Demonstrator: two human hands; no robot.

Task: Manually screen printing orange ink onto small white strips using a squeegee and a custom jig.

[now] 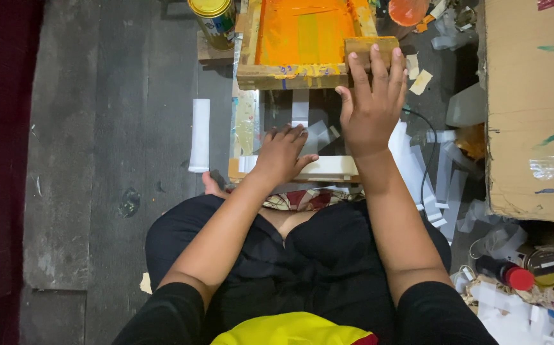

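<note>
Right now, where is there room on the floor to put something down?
The bare grey floor left of the white roll and the person's knee is free. The right side is crowded: white strips, cans and a cardboard box. Both the left hand and right hand fill the wooden frame.

— What's the frame [289, 75] like?
— Wooden, its screen coated in orange ink, raised at the near edge.
— And the squeegee [371, 45]?
— A wooden block lying flat on the frame's right near corner.
— The white strip [300, 115]?
— It lies beneath the frame.
</note>
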